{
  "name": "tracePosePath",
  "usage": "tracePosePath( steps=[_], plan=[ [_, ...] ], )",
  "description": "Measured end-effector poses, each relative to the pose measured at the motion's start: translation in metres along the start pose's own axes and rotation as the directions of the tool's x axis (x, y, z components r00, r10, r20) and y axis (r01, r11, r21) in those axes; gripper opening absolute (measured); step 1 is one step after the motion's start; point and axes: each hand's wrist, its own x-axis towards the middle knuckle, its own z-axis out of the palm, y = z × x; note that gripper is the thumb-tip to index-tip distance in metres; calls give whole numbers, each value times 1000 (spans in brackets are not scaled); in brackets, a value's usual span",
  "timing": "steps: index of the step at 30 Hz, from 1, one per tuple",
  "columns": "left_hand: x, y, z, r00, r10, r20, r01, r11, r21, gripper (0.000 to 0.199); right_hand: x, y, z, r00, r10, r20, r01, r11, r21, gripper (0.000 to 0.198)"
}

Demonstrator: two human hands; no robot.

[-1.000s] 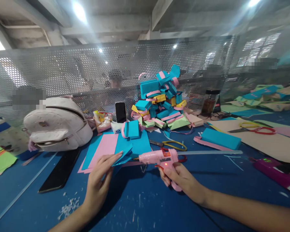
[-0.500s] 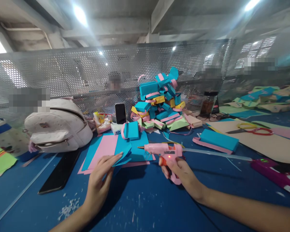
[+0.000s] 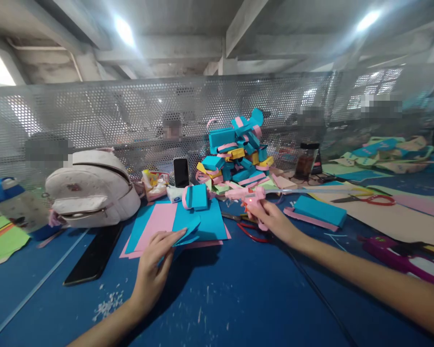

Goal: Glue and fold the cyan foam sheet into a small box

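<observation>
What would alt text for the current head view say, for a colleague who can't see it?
A person's right hand holds a pink glue gun, and the left hand holds folded blue paper over a blue table. Beyond them are a heap of blue, pink and yellow paper pieces and a white backpack.

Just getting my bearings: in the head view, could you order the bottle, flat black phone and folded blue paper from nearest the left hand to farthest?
1. Folded blue paper: held in the left hand.
2. Flat black phone: left of it.
3. Bottle: far left, beyond the phone.
</observation>
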Motion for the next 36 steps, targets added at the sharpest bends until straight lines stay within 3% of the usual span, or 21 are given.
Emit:
tracePosePath(
  steps=[3, 10, 22, 25, 28, 31, 33, 36],
  plan=[
    [0, 0, 0, 1000, -1, -2, 1, 1000, 1, 41, 20, 17, -27, 1000, 15, -4, -16, 972, -236, 39],
    [0, 3, -1, 1000, 5, 1, -5, 1000, -7, 40, 22, 60, -67, 994, 106, 1, -101, 949, -298, 36],
    [0, 2, 0, 1000, -16, 11, 16, 999, -28, 40, -3, 69, -81, 982, 186, 37, -157, 904, -398, 38],
    [-1, 1, 0, 1000, -12, 10, 13, 1000, -18, 39, -7, 60, -85, 992, 121, 26, -91, 855, -511, 36],
    [-1, 1, 0, 1000, -9, 12, 10, 1000, -14, 39, -19, 41, -86, 1000, -6, -15, -7, 670, -742, 29],
    [-2, 1, 0, 1000, -16, 9, 17, 1000, -16, 39, -40, 8, -76, 999, -33, -27, -6, 523, -852, 25],
    [-1, 1, 0, 1000, -12, -3, 12, 1000, -19, 40, -55, -21, -62, 993, -94, 76, 115, 552, -826, 22],
    [-1, 1, 0, 1000, 6, -11, -6, 1000, -10, 40, -66, -66, -36, 925, -250, 287, 378, 685, -622, 28]
  ],
)
